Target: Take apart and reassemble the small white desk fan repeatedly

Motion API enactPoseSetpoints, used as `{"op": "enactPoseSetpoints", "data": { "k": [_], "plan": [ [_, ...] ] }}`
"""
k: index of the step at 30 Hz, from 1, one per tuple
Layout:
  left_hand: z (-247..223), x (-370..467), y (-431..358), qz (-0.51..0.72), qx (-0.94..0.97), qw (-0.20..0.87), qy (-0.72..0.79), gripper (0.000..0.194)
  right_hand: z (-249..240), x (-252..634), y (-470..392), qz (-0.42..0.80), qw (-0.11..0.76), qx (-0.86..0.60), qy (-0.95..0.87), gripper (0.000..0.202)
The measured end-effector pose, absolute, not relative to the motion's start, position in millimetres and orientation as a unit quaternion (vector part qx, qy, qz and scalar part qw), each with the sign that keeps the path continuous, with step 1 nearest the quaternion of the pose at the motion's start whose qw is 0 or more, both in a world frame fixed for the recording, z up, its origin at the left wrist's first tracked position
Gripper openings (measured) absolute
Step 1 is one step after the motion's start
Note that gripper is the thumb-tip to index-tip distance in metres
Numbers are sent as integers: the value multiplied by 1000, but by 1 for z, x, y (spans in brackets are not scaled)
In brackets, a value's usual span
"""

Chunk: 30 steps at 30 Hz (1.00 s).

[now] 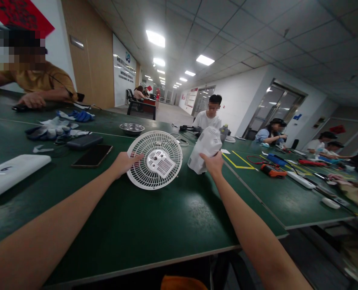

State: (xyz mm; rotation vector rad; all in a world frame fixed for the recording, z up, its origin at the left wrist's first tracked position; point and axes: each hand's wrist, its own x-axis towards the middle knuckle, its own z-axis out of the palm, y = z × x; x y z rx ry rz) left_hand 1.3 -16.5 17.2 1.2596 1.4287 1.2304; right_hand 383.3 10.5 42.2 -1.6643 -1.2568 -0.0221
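My left hand (125,163) grips the left rim of a round white fan grille (170,151), thumb over its slats. The grille is tilted up above the green table, and a vented plate sits at its centre. In my right hand (212,162) is a white plastic fan housing (205,145), held tilted, with vent slots near its top. The grille and the housing are apart, side by side. Part of my right fingers is hidden behind the housing.
A steel bowl (131,128) stands behind the grille. Left lie a phone (92,156), a dark case (84,141), gloves (50,131) and a white device (15,173). An orange multimeter (273,170) and a power strip (300,179) lie right. Other people sit around the tables.
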Motion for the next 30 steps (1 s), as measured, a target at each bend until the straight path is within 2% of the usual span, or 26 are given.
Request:
{"op": "enactPoseSetpoints", "data": {
  "k": [4,12,20,25,30],
  "plan": [
    [17,2,-16,491,511,412,573,37,32,377,11,5,477,-696,-537,72],
    [16,3,-15,494,512,419,564,35,41,420,19,-63,527,-694,-486,75],
    [16,1,-13,487,504,425,573,34,29,454,27,2,552,-695,-461,76],
    [16,1,-15,490,504,429,568,34,28,454,30,5,600,-650,-467,83],
    [11,-1,-9,491,515,422,561,34,32,456,32,-37,648,-609,-455,78]
  ]
}}
